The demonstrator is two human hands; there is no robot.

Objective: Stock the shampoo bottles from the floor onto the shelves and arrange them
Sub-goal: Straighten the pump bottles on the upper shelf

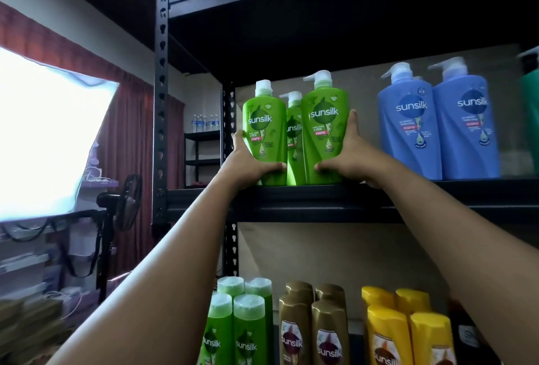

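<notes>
While both hands steady the front pair, the sound move is probably to slide them level along the shelf point(320, 192) front edge, labels outward. Left hand point(250, 164) grips the left green pump bottle point(267, 134) low; right hand point(347, 157) wraps the right green pump bottle point(326, 128). Both stand upright towards the shelf's left end, glossy green with white pumps, a third just behind

"sunsilk" on green pump bottles point(325, 131), blue bottles point(408, 131).

Single head view, angled slightly upward, close to the shelf point(320, 198).
</notes>
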